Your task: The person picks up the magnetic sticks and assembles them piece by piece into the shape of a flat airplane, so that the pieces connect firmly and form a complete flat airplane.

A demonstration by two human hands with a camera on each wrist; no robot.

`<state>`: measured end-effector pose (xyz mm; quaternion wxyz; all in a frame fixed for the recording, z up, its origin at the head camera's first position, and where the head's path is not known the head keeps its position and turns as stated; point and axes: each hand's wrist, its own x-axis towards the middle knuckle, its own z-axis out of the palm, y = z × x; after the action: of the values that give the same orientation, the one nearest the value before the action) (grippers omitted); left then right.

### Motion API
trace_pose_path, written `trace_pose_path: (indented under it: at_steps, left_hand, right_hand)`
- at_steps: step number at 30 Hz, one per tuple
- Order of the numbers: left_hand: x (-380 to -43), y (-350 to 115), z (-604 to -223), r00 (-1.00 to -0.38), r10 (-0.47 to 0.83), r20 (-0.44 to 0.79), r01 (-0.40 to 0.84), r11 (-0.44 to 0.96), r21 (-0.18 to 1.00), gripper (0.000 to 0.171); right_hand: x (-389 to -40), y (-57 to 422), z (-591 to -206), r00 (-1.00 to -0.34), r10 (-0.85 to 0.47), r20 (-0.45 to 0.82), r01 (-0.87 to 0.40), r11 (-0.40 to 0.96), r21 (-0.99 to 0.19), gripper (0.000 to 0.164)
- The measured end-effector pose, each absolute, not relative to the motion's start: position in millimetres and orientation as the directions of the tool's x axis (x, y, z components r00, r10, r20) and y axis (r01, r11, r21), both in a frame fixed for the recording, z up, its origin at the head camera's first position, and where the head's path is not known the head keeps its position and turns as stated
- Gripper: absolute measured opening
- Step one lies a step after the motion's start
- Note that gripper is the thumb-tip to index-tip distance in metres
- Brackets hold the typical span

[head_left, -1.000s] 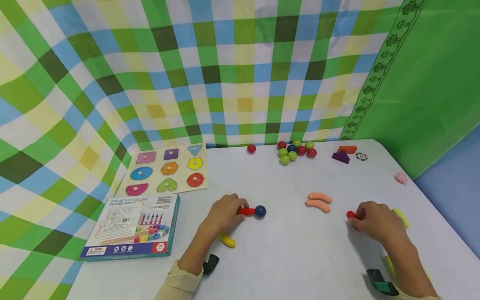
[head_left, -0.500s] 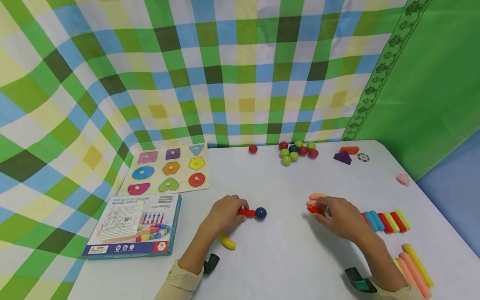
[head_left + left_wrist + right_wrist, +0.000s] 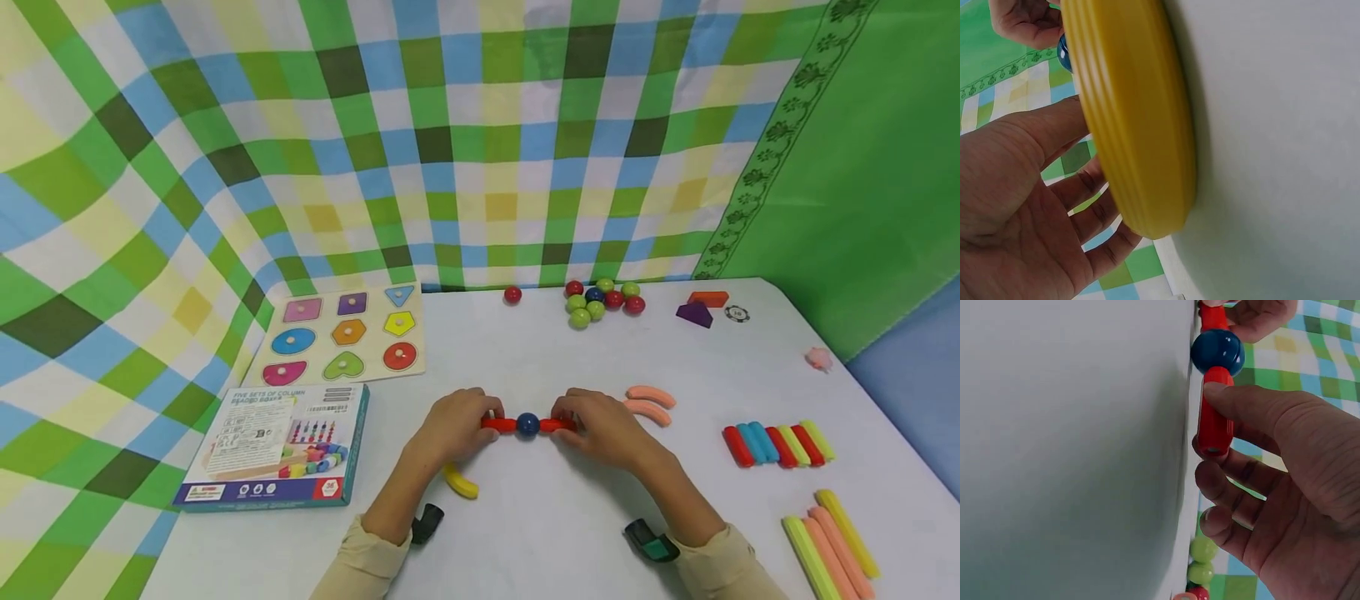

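Note:
My left hand (image 3: 459,423) pinches a short red magnetic rod (image 3: 501,425) on the white table. A dark blue ball (image 3: 528,425) sits at that rod's right end. From the other side my right hand (image 3: 602,427) pinches a second red magnetic rod (image 3: 1215,415) between thumb and fingers, its far end touching the ball. Rod, ball and rod lie in one line. Near my left wrist lies a curved yellow rod (image 3: 461,482); it looms large in the left wrist view and hides the left fingertips there.
Behind my right hand lie two curved salmon rods (image 3: 649,405). Short coloured rods (image 3: 780,444) and longer rods (image 3: 831,546) line the right side. Several balls (image 3: 600,304) cluster at the back. A shape puzzle board (image 3: 345,333) and a box (image 3: 273,446) stand left.
My right hand has carried its red rod leftward from the right-hand row, past the salmon rods, to the blue ball. My left hand has stayed on its rod.

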<state>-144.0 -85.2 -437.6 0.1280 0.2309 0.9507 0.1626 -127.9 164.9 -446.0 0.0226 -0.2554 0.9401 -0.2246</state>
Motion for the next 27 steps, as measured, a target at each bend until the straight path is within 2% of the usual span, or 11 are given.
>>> trace_pose_path:
  at_steps: [4, 11, 17, 22, 27]
  left_hand:
    - [-145, -84, -439, -0.861, 0.481, -0.167, 0.4, 0.841, 0.365, 0.025]
    - [-143, -81, -441, -0.837, 0.523, -0.16, 0.417, 0.799, 0.434, 0.025]
    - [-141, -80, -442, -0.837, 0.524, -0.156, 0.424, 0.803, 0.419, 0.022]
    - [-140, -79, -441, -0.834, 0.524, -0.172, 0.424, 0.809, 0.407, 0.022]
    - [-140, -79, -440, -0.832, 0.528, -0.171, 0.426, 0.805, 0.412, 0.023]
  right_hand:
    - [-129, 165, -448, -0.872, -0.485, 0.069, -0.46, 0.762, -0.456, 0.019]
    - [-128, 162, -450, -0.867, -0.498, 0.031, -0.445, 0.745, -0.497, 0.019]
    - [-128, 164, -447, -0.866, -0.499, 0.016, -0.437, 0.742, -0.509, 0.019]
    - [-141, 184, -435, -0.91, -0.413, 0.04, -0.363, 0.744, -0.561, 0.021]
    - [-184, 212, -428, -0.959, -0.251, 0.135, -0.279, 0.731, -0.623, 0.012]
